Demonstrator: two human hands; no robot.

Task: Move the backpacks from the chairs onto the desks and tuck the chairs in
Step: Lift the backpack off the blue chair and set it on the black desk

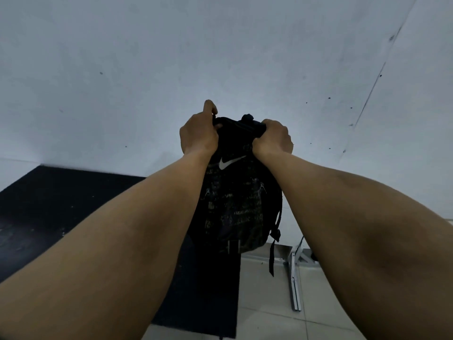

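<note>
A black backpack (pixel 237 204) with a white swoosh logo and a pale printed pattern hangs upright in front of me. My left hand (pixel 198 133) grips its top left corner and my right hand (pixel 274 137) grips its top right corner. Both arms reach forward at chest height. The bag's lower end hangs over the right edge of a black desk (pixel 61 204), and a loose strap dangles at its right side. No chair is in view.
A pale grey wall (pixel 220 57) fills the upper view right behind the bag. A white metal desk leg (pixel 295 278) stands on the light tiled floor (pixel 269 320) at the lower right.
</note>
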